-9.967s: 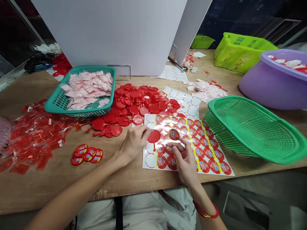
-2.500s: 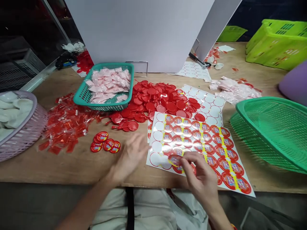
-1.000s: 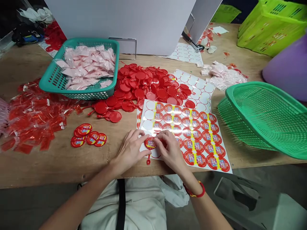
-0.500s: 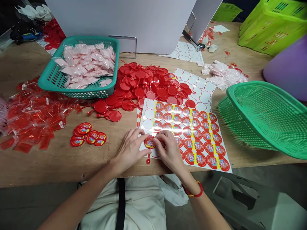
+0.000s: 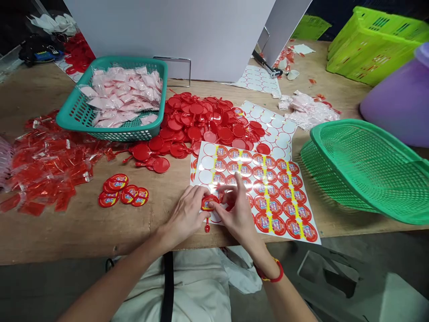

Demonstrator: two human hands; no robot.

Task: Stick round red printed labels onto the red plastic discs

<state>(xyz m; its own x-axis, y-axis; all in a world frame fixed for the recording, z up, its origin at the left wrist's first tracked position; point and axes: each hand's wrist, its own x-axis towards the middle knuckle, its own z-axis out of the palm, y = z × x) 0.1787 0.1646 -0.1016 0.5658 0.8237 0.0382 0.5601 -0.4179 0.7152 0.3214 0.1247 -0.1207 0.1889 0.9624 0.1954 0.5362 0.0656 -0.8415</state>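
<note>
My left hand (image 5: 186, 213) rests at the table's front edge and holds a red paddle disc (image 5: 209, 202) with a printed label on its face. Its short red stem (image 5: 207, 226) points towards me. My right hand (image 5: 236, 209) is beside it, thumb on the disc's right edge and fingers spread. Both hands lie over the lower left corner of a glossy sticker sheet (image 5: 278, 197) of round red labels. Several finished labelled discs (image 5: 122, 191) lie to the left. A heap of bare red discs (image 5: 201, 125) lies beyond my hands.
A teal basket (image 5: 127, 135) of pink sachets stands behind the loose red sachets (image 5: 50, 170). To the right are a tilted green basket (image 5: 362, 172), a purple basin (image 5: 395, 112) and a lime crate (image 5: 372, 51). A white board (image 5: 167, 31) rises at the back.
My right hand has eased from a close pinch, its fingers now spread and lifted. The disc stays in place under my left hand, and the view has tilted slightly.
</note>
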